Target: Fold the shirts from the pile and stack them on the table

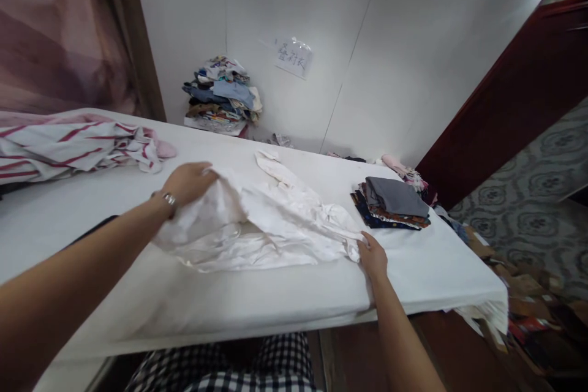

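Note:
A crumpled white shirt [261,220] lies in the middle of the white table [285,294]. My left hand [188,182], with a bracelet at the wrist, is closed on the shirt's upper left part and lifts the cloth a little. My right hand [373,256] pinches the shirt's lower right edge close to the table top. The shirt is stretched loosely between both hands, and a sleeve trails toward the far side.
A stack of folded clothes [392,202] with a grey piece on top sits at the right. A red-striped white garment [68,147] lies at the far left. A pile of clothes [223,98] stands against the wall. Clutter covers the floor [519,294] to the right.

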`<state>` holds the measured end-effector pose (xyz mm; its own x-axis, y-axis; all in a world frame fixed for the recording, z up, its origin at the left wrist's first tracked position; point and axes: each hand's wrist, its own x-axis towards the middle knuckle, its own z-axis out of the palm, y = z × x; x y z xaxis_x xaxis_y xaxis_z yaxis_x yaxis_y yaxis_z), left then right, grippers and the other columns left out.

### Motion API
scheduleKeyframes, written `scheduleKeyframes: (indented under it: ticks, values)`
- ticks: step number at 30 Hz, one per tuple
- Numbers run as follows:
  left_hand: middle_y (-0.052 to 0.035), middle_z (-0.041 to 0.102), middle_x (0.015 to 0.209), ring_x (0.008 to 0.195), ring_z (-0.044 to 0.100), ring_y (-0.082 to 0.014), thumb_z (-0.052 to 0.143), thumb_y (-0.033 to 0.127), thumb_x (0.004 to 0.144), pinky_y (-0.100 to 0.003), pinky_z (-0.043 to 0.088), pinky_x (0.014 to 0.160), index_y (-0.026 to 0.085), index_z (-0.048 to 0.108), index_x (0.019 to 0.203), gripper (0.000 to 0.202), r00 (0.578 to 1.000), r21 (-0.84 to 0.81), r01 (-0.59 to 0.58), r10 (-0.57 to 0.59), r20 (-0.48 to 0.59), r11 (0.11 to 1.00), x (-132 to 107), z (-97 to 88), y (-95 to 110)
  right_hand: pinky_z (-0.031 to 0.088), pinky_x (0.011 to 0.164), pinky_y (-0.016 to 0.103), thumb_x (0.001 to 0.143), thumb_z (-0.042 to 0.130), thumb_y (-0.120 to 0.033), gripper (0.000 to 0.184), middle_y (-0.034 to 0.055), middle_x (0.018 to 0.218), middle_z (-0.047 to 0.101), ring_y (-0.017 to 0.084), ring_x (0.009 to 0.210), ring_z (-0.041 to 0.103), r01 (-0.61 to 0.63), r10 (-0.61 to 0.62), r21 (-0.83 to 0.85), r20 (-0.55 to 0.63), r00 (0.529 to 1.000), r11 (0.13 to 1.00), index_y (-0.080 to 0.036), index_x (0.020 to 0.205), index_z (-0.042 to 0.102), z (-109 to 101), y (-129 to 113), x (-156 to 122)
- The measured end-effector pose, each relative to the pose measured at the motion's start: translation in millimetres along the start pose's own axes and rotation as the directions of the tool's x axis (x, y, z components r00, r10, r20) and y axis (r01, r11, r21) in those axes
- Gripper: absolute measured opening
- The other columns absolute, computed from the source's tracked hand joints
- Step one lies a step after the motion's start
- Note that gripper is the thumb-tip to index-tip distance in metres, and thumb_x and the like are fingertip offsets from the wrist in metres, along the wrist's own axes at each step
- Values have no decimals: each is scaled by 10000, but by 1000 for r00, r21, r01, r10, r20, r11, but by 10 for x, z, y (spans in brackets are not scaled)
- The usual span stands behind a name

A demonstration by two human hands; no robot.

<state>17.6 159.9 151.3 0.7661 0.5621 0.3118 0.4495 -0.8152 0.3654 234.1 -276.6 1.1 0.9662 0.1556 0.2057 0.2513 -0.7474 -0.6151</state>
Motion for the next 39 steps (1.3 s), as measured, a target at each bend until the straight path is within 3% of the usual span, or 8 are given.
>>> scheduleKeyframes:
  ticks: [6, 8, 14, 18, 22, 28, 34, 39]
  values:
    - [-176, 576, 1270, 1126, 531, -262, 278, 492, 946, -365, 387, 931, -21, 542, 1213, 636, 999, 84, -11, 14, -30, 996, 490, 57, 238, 442, 610, 321, 786, 510, -503, 618, 30, 590, 646, 216, 571, 593, -66, 61, 147, 33, 998, 987, -127, 1264, 623, -4, 28, -24]
    - [-170, 555, 1314, 1181, 505, -269, 313, 443, 953, -383, 361, 968, 36, 539, 1255, 555, 995, 95, -94, 97, -26, 991, 349, 185, 316, 432, 580, 313, 778, 520, -512, 629, 9, 548, 619, 204, 524, 576, -72, 65, 186, 43, 997, 980, -125, 1264, 621, 9, 51, -16]
    - [-62, 720, 887, 825, 644, -229, 416, 494, 900, -347, 442, 767, 182, 697, 910, 420, 936, 99, -275, 243, 253, 956, -444, 558, 341, 447, 610, 320, 780, 520, -494, 580, 10, 568, 630, 206, 553, 599, -58, 52, 152, 47, 998, 987, -154, 1234, 643, 45, 96, 29]
    - [-120, 675, 1155, 1097, 594, -298, 500, 458, 851, -447, 400, 953, 184, 660, 1089, 396, 949, 160, -312, 300, 98, 936, -834, 665, 86, 491, 706, 378, 787, 511, -473, 557, 60, 713, 685, 243, 680, 643, -8, 8, 116, 0, 1000, 993, -153, 1225, 641, 47, 136, 25]
    - [-164, 533, 1370, 1257, 480, -339, 507, 411, 829, -501, 364, 1013, 167, 549, 1256, 493, 989, 272, -133, 146, -29, 953, -996, 653, -243, 430, 960, 483, 799, 513, -453, 492, 177, 1166, 645, 336, 1119, 561, 284, -273, 32, -199, 941, 958, -150, 1156, 666, 55, 60, 15]
    - [-164, 668, 1076, 996, 616, -312, 336, 346, 892, -411, 460, 820, 125, 593, 1124, 412, 989, 321, 51, -92, 114, 946, -954, 475, -396, 428, 1004, 472, 849, 491, -418, 454, 147, 1220, 637, 288, 1147, 566, 520, -514, 124, -74, 854, 845, -167, 1202, 627, 295, -792, 1]
    - [-114, 662, 1058, 1013, 596, -274, 348, 262, 849, -386, 461, 841, 181, 636, 1066, 369, 997, 170, 57, -49, -51, 984, -857, 338, -212, 389, 1004, 412, 860, 528, -459, 505, 146, 1290, 603, 277, 1199, 534, 540, -543, 97, 286, 790, 836, -159, 1263, 577, 751, -1898, -79]
    - [-135, 659, 1053, 1003, 601, -296, 342, 234, 854, -410, 470, 814, 166, 648, 1076, 384, 996, 136, 80, -75, -41, 988, -838, 336, -321, 366, 932, 373, 822, 589, -336, 188, 102, 930, 701, 246, 981, 581, 525, -496, 42, 399, 771, 850, -161, 786, 650, 1067, -2216, -75]
